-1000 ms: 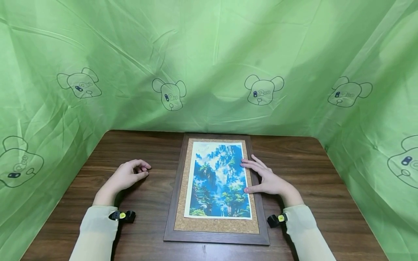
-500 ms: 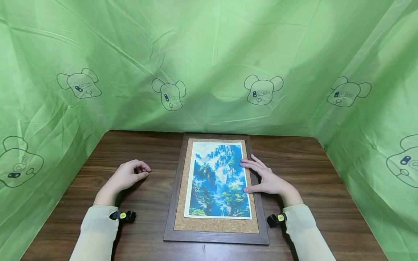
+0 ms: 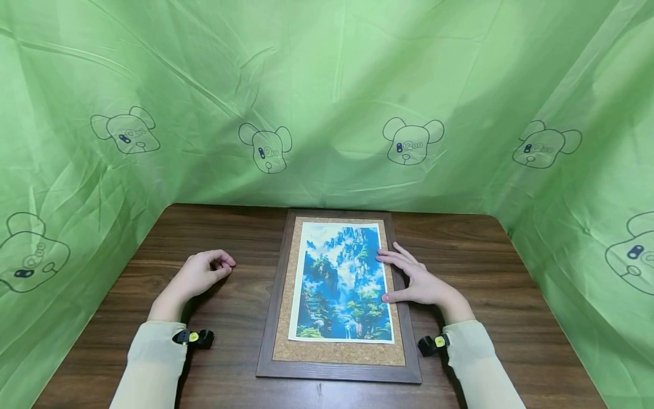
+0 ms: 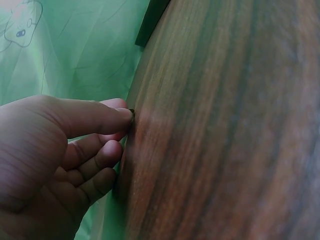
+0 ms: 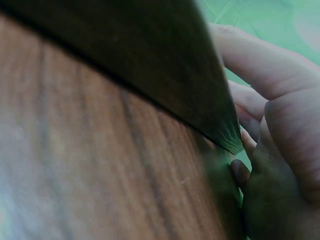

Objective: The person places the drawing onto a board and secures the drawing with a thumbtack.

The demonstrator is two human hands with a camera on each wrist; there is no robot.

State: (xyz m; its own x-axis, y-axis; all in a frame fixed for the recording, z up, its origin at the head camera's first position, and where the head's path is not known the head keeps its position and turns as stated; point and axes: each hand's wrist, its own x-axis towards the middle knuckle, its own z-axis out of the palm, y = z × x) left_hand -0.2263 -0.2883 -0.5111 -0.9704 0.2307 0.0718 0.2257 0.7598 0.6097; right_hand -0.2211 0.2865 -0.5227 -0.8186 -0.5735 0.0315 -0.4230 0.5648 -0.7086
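Left sleeve: a pale cuff [image 3: 150,363] is seen behind the left fingers, drawn down to the wrist.
Left wrist camera: a small black device with a yellow mark [image 3: 196,338] is worn behind the left thumb.
Left hand: the hand [image 3: 199,275] is held at the table, its fingers curled and the thumb brought to the forefinger; a small dark speck [image 4: 131,111] is seen at the tips, but whether anything is pinched cannot be told.
Table: dark wood grain [image 3: 235,318] is shown beneath and ahead of the left fingertips.
Corkboard: the brown-framed board [image 3: 337,372] is laid flat, well apart from the left fingertips and reached over by the right fingers at its right bar.
Print: the blue mountain landscape [image 3: 342,284] is set on the cork, its right edge met by the right thumb and fingertips.
Right hand: the fingers of this hand [image 3: 421,284] are spread, the thumb set apart, nearer the wearer.
Right wrist camera: another black device [image 3: 433,344] is worn behind the right thumb.
Right sleeve: a matching cuff [image 3: 480,363] is seen behind the right fingers.
Backdrop: green cloth with outlined animal heads [image 3: 613,170] is hung beyond both hands' fingers.
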